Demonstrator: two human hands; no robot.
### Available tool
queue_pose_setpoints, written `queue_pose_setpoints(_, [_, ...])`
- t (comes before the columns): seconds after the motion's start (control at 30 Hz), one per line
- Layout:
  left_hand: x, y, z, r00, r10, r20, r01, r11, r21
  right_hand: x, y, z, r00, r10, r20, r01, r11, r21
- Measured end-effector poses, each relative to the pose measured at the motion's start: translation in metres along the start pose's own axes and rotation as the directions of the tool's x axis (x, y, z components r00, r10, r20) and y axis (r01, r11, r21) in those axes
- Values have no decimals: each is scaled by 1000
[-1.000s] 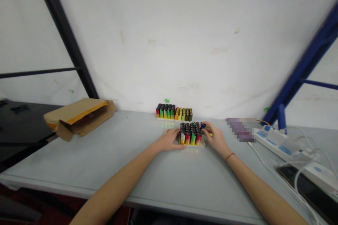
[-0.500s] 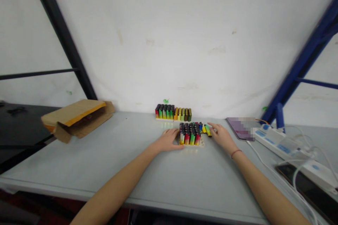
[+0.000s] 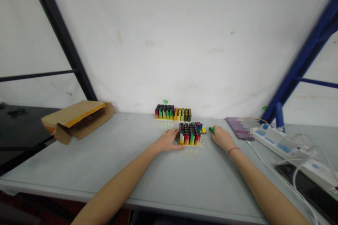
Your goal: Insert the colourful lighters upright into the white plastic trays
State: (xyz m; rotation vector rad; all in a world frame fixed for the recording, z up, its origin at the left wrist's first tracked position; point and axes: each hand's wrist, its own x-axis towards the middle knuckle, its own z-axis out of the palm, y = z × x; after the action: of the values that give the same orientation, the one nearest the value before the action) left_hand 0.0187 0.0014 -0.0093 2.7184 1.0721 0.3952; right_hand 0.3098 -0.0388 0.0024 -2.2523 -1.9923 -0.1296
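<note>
My left hand (image 3: 169, 140) grips the left side of a white tray (image 3: 202, 142) in which several colourful lighters (image 3: 189, 135) stand upright in rows. Its thumb lies along the tray's front edge, and the far fingertips are hidden behind the lighters. To the right, my right hand (image 3: 221, 137) is closed on a green lighter (image 3: 211, 129), whose end sticks out past the fingers toward the left. Between that hand and the tray, a few loose lighters (image 3: 201, 127), blue and yellow among them, lie partly hidden behind the standing rows.
Behind, near the wall, two more filled blocks of lighters (image 3: 164, 112) stand side by side. An opened cardboard box (image 3: 79, 117) lies at the left. On the right are a tablet (image 3: 239, 128), a power strip (image 3: 286, 144) with white cables, and a dark phone (image 3: 308, 186).
My right hand has closed on a green lighter from the loose ones and drawn it slightly right, away from the yellow one. My left hand has stayed at the tray.
</note>
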Motion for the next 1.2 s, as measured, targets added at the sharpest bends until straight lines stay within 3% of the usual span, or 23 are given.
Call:
queue_pose_setpoints(0.13, [0,1,-1,1000,1,1,-1,1000,4,-2,5,-7,988,12,153,-10,1000,-19])
queue_pose_setpoints(0.23, [0,1,-1,1000,-2,9,1,1000,12,-2,10,-12,986,6,167,-24,994,107])
queue_pose_setpoints(0.33, [0,2,-1,1000,-6,10,6,1000,11,0,14,-13,997,-25,76,0,949,315])
queue_pose_setpoints(0.47, [0,2,-1,1000,-2,6,2,1000,5,2,16,-7,988,-109,-112,148,877,457])
queue_pose_setpoints(0.6, [0,3,-2,1000,-11,9,11,1000,8,0,11,-4,963,-212,-168,271,749,605])
queue_pose_setpoints(0.73, [1,2,-1,1000,-1,9,1,1000,1,-3,-1,-4,946,-179,-269,320,635,703])
queue_pose_setpoints(0.8, [1,1,-1,1000,8,2,-8,1000,-2,-3,-5,-3,955,-130,-265,289,590,754])
queue_pose_setpoints(0.9, [1,0,1,1000,14,-5,-14,1000,4,-2,-9,4,988,-61,-142,153,515,844])
queue_pose_setpoints(1.0, [0,0,1,1000,7,3,-7,1000,4,1,-10,13,999,-35,-35,45,375,926])
queue_pose_setpoints(1.2, [1,1,0,1000,-2,9,2,1000,9,8,-16,26,1000,-8,-11,13,169,986])
